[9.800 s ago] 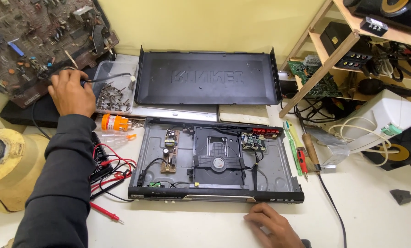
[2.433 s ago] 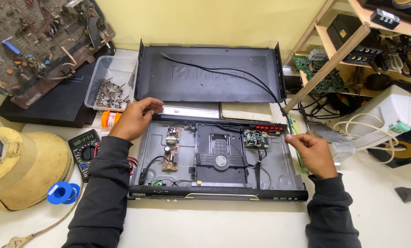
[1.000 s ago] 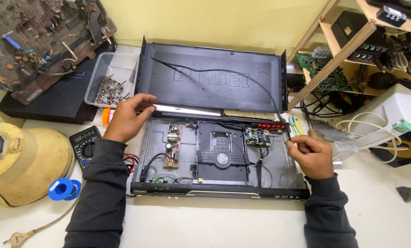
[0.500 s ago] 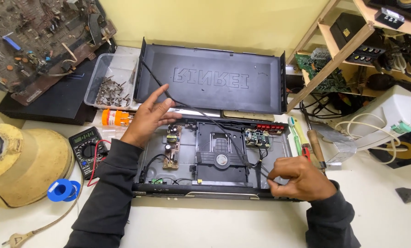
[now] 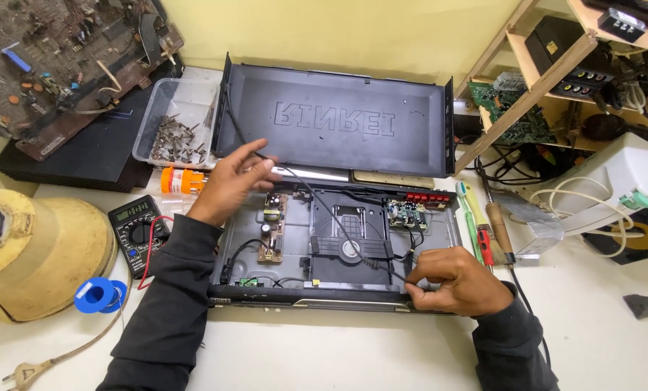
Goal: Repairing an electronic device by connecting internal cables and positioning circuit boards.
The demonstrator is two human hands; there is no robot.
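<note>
Two hands on one thin black cable point(image 5: 324, 210) right now. My left hand point(image 5: 231, 181) pinches it up near the far left corner of the opened black metal disc player chassis point(image 5: 439, 239), thumb and fingers closed on it. My right hand point(image 5: 450, 279) grips the other end at the near right edge, fingers curled tight, so the cable runs diagonally over the black square disc drive point(image 5: 349, 242) in the middle. The removed black metal lid point(image 5: 338, 119) leans upright just behind. Left of the chassis on the white tabletop point(image 5: 324, 355) sit a black digital multimeter point(image 5: 137, 226) and a blue solder spool point(image 5: 98, 295).
</note>
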